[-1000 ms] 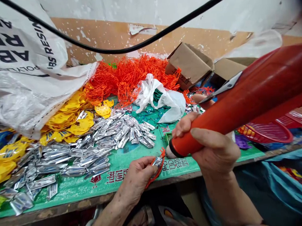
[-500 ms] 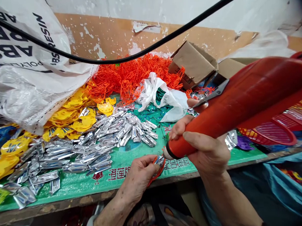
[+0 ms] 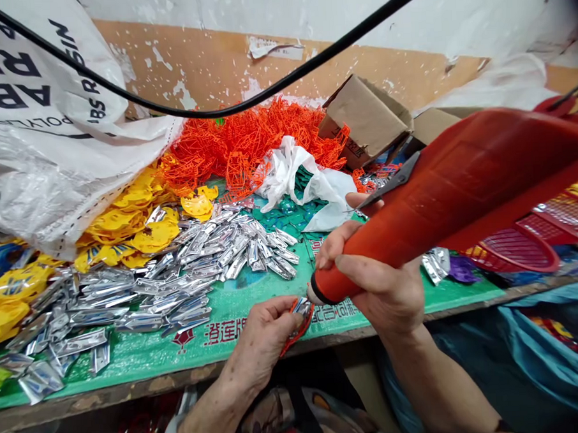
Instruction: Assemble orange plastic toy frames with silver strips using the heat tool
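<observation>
My left hand [image 3: 260, 336] pinches a small orange plastic frame [image 3: 301, 331] with a silvery piece on it, near the table's front edge. My right hand [image 3: 385, 286] is wrapped round a large red tool [image 3: 413, 217], whose black-ringed tip meets or nearly meets the silvery piece; exact contact cannot be made out. A small metal blade-like tool [image 3: 395, 180] lies along the red tool's upper side, by my right fingers. Silver pieces [image 3: 177, 282] are heaped on the green sheet [image 3: 254, 304] to the left of the tool.
Yellow parts [image 3: 140, 216] lie beside a white sack [image 3: 67, 181] at the left. Behind are tangled orange frames [image 3: 247, 142], a white plastic bag [image 3: 291, 172] and a cardboard box [image 3: 366, 120]. Red baskets [image 3: 515, 251] lie right. A black cable [image 3: 265, 99] crosses the upper view.
The view has shifted slightly, and the scene sits a little further left. The red tool is tilted slightly more steeply, its tip still at the piece in my left hand. Both grips look the same.
</observation>
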`<state>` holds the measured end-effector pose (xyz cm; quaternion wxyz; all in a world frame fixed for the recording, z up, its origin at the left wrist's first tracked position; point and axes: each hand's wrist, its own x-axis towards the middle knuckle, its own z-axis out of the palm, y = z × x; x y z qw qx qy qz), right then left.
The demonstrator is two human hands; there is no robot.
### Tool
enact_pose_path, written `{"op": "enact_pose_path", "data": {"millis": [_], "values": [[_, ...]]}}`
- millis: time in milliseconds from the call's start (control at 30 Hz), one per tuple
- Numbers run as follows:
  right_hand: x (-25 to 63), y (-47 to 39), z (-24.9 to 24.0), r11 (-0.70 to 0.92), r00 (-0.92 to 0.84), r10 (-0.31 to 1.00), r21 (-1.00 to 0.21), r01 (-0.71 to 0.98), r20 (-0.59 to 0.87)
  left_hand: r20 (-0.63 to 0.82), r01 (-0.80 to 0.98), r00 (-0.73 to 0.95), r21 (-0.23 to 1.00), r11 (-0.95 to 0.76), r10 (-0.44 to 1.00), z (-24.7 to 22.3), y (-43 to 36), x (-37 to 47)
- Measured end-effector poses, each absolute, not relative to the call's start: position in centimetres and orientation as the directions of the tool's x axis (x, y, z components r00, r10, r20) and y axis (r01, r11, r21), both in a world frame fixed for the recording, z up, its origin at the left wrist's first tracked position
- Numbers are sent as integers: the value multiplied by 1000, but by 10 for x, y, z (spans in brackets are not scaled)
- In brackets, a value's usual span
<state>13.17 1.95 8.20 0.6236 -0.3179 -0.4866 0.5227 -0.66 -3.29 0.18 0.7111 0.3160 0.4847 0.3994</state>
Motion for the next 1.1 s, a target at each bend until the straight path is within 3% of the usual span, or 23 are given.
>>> {"op": "enact_pose_path", "data": {"millis": [333,633,867,1100], "values": [[131,17,72,351,-87,922,-909,-226,378,-451,-346,159,808,477,878,0,-36,-1],[133,19,73,313,-114,922,-885,-345,371,-461,-387,187,777,497,867,3,-35,-4],[165,46,78,479,204,876,-837,-267,436,-470,-309,187,805,506,862,0,-38,-22],[189,64,44,446,260,877,-887,-124,404,-485,-397,145,770,500,862,9,-41,-25]]}}
